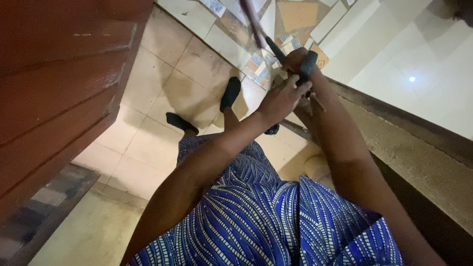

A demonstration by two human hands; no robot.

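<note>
— What sits closest to the lens?

— A blue-and-white striped garment (pixel 256 216) fills the bottom centre, with both forearms running up from it toward the upper middle of the frame.

— How much open room is there?

— A band of pale floor tiles (pixel 162 88) stretches through the left centre. It is hemmed in by a reddish-brown wooden panel (pixel 59 74) along the left edge and a rough concrete ledge (pixel 419 162) with a dark rim along the right.

— Anything else around?

— Two feet in black socks (pixel 230 92) stand on the tiles, and patterned, multicoloured tiles (pixel 266 61) lie just beyond the hands.

— And the hands?

— The right hand (pixel 301 61) is curled tight around the dark grip of a long stick-like handle (pixel 258 29), which slants to the top edge. The left hand (pixel 283 98) lies just below it, fingers bent, fingertips touching the handle's lower end.
</note>
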